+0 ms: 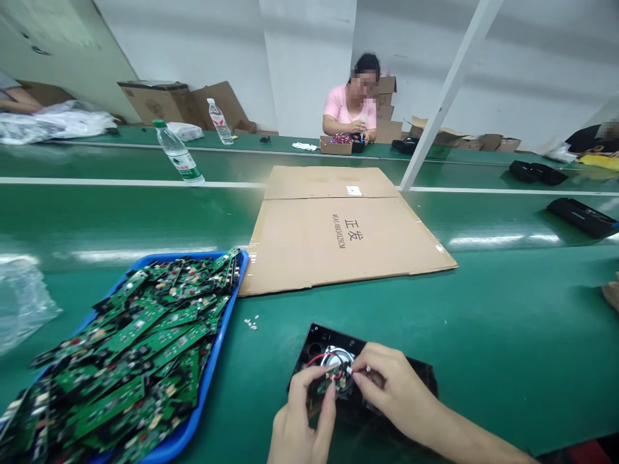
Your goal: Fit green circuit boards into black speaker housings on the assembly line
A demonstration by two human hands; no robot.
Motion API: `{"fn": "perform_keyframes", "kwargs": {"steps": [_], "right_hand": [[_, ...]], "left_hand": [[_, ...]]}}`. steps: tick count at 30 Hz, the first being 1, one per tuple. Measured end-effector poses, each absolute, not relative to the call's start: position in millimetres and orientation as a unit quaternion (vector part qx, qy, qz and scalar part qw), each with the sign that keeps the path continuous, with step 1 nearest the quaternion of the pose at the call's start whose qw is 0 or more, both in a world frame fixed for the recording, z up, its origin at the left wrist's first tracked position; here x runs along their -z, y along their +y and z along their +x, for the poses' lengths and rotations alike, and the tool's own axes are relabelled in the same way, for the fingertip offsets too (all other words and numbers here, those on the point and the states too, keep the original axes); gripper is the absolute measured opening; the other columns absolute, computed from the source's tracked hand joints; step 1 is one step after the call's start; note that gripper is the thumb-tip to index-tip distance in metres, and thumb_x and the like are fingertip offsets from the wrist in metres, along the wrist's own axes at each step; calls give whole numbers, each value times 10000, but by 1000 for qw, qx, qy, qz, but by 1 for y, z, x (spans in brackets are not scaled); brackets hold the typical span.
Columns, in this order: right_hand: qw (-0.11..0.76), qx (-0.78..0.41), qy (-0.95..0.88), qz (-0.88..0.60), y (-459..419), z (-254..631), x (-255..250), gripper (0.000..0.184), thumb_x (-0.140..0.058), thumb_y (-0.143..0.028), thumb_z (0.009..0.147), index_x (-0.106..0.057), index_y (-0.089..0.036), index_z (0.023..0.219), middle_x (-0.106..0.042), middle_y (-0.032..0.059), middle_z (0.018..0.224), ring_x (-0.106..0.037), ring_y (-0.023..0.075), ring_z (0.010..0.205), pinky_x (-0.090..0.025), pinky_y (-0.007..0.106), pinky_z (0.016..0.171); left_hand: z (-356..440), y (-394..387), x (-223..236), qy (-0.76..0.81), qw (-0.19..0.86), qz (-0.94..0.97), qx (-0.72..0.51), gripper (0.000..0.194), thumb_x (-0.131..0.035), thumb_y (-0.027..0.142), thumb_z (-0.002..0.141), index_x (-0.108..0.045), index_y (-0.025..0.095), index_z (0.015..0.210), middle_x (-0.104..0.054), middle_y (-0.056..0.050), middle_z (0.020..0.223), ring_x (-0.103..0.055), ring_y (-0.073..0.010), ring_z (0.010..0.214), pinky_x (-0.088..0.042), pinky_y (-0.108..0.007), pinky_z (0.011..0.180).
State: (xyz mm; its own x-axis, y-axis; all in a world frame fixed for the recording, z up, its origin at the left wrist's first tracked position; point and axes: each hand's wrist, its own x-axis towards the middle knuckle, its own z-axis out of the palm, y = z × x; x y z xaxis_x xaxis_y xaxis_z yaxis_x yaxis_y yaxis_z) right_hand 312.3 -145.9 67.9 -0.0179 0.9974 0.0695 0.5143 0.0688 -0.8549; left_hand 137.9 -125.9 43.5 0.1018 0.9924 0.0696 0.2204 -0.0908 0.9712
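Observation:
A black plastic housing (420,374) with a round silver speaker (344,356) in it lies in front of me on the green bench. Over the speaker, my left hand (304,412) pinches a small green circuit board (323,381) between thumb and fingers. My right hand (394,383) closes its thumb and forefinger on a small white connector (351,370), close beside the board. Red and black wires (316,357) loop over the housing to the board. Whether the connector touches the board's socket I cannot tell.
To the left, a blue tray (206,393) is heaped with circuit boards. Tiny white bits (251,323) lie beside it. A flat cardboard sheet (338,238) rests ahead. Bottles (181,158), a slanted white post (447,96) and black cases (583,217) stand farther off. A person (349,109) works opposite.

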Motion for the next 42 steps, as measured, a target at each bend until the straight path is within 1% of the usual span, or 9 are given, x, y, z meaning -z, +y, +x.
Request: {"fn": "perform_keyframes", "kwargs": {"steps": [5,11,17,21,27,33,36,39,42], "right_hand": [[321,-57,-768,-552,-151,308,-54,307,-370,-127,1024,-625,-144,852,-596,30,761,-566,136,670,-430,224,599],[295,10,-781,-550,-150,303,-54,392,-350,-123,1044,-565,-164,720,-535,5,688,-507,119,601,-381,234,542],[303,-11,-779,-550,-148,303,-62,427,-319,-154,1065,-517,-178,688,-526,-9,661,-497,106,571,-379,219,527],[318,-45,-775,-543,-147,304,-66,428,-302,-190,1087,-518,-177,718,-547,-6,680,-518,102,584,-402,199,537],[321,-80,-767,-551,-147,303,-59,428,-281,-205,1074,-548,-175,741,-577,18,701,-540,124,597,-416,219,543],[366,-350,-606,-613,-154,320,-64,173,-549,-314,967,-675,-196,950,-664,42,895,-642,148,729,-530,235,670],[442,-454,-470,-615,-169,327,-61,260,-592,-428,949,-637,-206,1077,-683,37,883,-677,165,710,-584,262,671],[467,-369,-517,-616,-179,324,-57,188,-617,-401,942,-637,-214,957,-673,13,739,-664,162,624,-583,239,590],[437,-213,-661,-571,-178,313,-65,143,-560,-250,964,-703,-256,952,-711,28,786,-673,159,642,-588,229,579]], "left_hand": [[136,-124,-35,483,382,648,-449,176,-531,410,982,-633,275,1029,-775,-10,943,-765,-182,728,-646,-260,696],[134,-121,-36,428,310,731,-433,198,-455,423,1042,-580,284,1106,-777,0,926,-777,-176,780,-644,-246,723],[128,-113,-42,317,282,816,-392,182,-435,199,1032,-489,276,1189,-789,-33,956,-796,-178,821,-635,-207,734],[128,-111,-42,320,307,800,-404,174,-436,162,1010,-490,275,1131,-777,-26,925,-794,-173,784,-637,-198,683],[132,-110,-39,281,267,830,-401,243,-465,64,946,-503,231,1119,-788,-69,1006,-790,-190,907,-647,-231,783],[136,-107,-49,355,262,800,-408,213,-489,101,944,-528,252,1088,-782,-4,885,-785,-186,710,-637,-234,625],[136,-107,-51,430,294,741,-423,127,-504,174,947,-536,257,1037,-765,6,837,-769,-196,677,-619,-259,586],[138,-108,-52,462,325,711,-419,82,-492,223,952,-530,249,1019,-750,-14,843,-764,-214,712,-611,-299,615],[143,-112,-52,470,346,705,-402,70,-485,242,951,-518,246,1013,-733,-21,841,-749,-212,708,-602,-310,632]]}}
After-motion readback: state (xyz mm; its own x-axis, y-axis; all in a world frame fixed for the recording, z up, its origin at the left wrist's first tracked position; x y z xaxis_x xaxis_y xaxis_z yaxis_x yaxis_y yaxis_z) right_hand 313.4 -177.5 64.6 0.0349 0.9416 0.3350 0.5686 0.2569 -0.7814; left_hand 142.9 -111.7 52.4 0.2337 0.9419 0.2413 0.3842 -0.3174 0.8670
